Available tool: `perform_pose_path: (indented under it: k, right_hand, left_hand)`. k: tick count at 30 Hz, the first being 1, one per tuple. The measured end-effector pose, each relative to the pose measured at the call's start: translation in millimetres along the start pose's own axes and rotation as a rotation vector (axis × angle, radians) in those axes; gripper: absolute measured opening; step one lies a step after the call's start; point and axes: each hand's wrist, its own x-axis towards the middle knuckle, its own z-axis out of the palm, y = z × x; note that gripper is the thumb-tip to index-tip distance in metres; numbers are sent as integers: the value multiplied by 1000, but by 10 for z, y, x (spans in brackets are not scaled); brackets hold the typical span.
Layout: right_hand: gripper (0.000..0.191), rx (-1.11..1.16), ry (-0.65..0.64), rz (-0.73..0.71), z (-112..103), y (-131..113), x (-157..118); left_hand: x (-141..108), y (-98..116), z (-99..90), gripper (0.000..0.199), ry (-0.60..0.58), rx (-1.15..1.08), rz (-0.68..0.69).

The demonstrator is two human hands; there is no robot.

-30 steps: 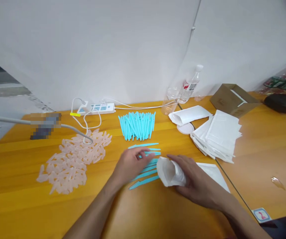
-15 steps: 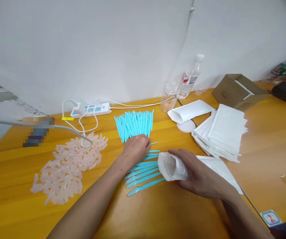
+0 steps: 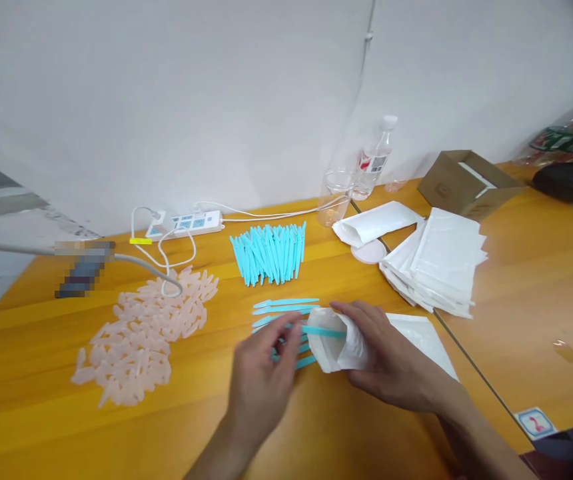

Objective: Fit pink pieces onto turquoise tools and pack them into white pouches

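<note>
Pinched in my left hand (image 3: 266, 367) is a thin turquoise stick (image 3: 324, 331), its far end inside the mouth of a white padded envelope (image 3: 331, 350). My right hand (image 3: 391, 353) grips that envelope around its side, holding the mouth open toward the left. Several turquoise sticks (image 3: 286, 303) lie in a row on the table, partly hidden under my left hand and the envelope. Behind them is a dense pile of turquoise sticks (image 3: 269, 253). To the left spreads a heap of pale pink translucent pieces (image 3: 151, 333).
White envelopes (image 3: 444, 257) are stacked at the right, with a cardboard box (image 3: 461, 183) behind. A clear cup (image 3: 333, 207) and bottle (image 3: 374, 163) stand near the wall. A power strip (image 3: 186, 225) with cables lies at the back left; a cable hangs over the pink heap.
My left hand has moved from the near edge of the turquoise pile toward me and brought a stick into the envelope's mouth. The view has shifted slightly.
</note>
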Motion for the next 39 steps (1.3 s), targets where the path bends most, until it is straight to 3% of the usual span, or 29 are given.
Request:
perform_pose_path:
  k: [3,6,8,10,12,14,17,23,28,30,32,36,39]
  right_hand:
    - [84,3,16,-57,73,-42,18]
    - [82,-2,13,-53,101,4,5]
    - [87,-12,-3,-13,90,55,-19]
    - [91,-26,-23,28,66,89,-43]
    - [93,-37,-23,51,47,98,-59]
    - [95,-46,-5,60,40,92,-69]
    - [99,-52,17,73,52,92,-81]
    - [97,-51,8,96,79,121,-89]
    - [95,-52,23,107,87,81,-69]
    - [97,-47,31,106,91,60,-62]
    - [98,-38,31,113,94,47,-55]
    - [99,-15,26,115,101,51,-35]
    - [98,-1,20,107,113,54,-21]
  left_hand:
    - [-48,17,289,21,-204,192,249]
    - [94,-10,255,23,-357,210,379]
    - [309,-61,111,23,-337,202,351]
    - [581,-117,-4,24,-292,398,291]
    - [841,-154,-24,22,-424,702,293]
    - [1033,-167,41,21,-492,814,291]
    - [1158,-177,172,25,-535,868,294]
    - [1171,-273,269,25,-563,905,328]
    - [1175,-172,155,29,-503,888,364]
    - [1109,-58,-23,39,-402,804,397]
    - [970,47,-261,41,-207,551,415]
    - [546,84,-672,21,40,152,175]
    - [274,-22,-744,18,48,99,71]
